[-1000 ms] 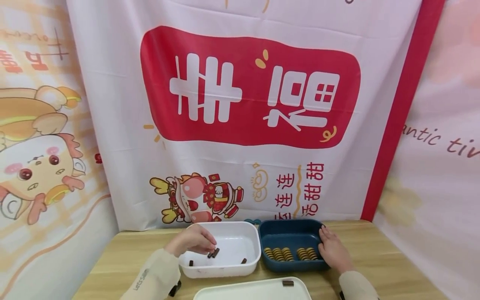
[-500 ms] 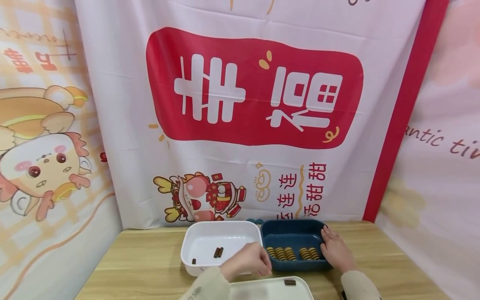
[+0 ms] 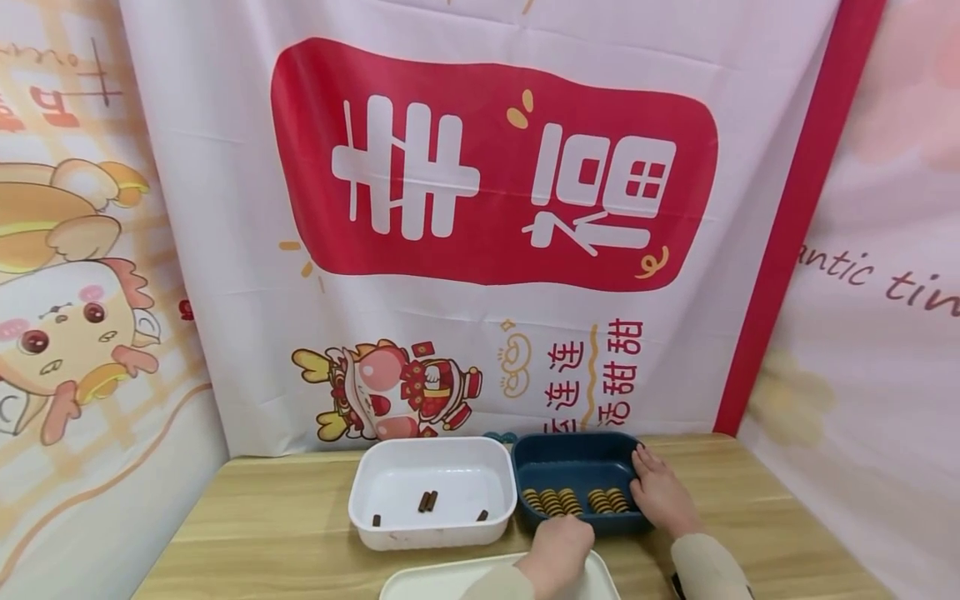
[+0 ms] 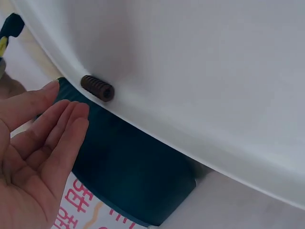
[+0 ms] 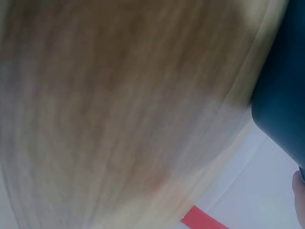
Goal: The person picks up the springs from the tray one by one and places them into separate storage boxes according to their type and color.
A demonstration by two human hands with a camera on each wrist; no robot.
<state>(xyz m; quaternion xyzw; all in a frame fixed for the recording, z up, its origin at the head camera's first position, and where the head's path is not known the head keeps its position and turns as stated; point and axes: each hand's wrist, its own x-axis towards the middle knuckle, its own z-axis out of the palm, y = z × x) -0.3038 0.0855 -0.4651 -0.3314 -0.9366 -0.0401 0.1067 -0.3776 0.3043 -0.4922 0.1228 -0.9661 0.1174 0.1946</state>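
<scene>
In the head view, my left hand [image 3: 558, 552] is above the right end of the cream tray [image 3: 442, 577]. The left wrist view shows its fingers [image 4: 62, 148] loosely bent, apart from a short dark brown ribbed cylinder [image 4: 97, 88] lying by the tray's edge. The head view hides that cylinder behind the hand. My right hand [image 3: 663, 496] rests its fingers on the right rim of the dark blue basin [image 3: 573, 468]. Several yellow-and-dark striped rolls [image 3: 551, 502] lie in rows inside that basin. The right wrist view catches only a fingertip [image 5: 299, 193] by the basin.
Left of the blue basin stands a white basin [image 3: 433, 534] with two brown sticks [image 3: 427, 502] side by side and single brown pieces near its front corners. Both basins stand at the back of the wood-grain table [image 3: 247, 525], against a hanging printed cloth [image 3: 480, 308].
My left hand has moved from the brown sticks in the white basin rightward and forward to the tray. My right hand stays on the blue basin's rim. The view has shifted slightly.
</scene>
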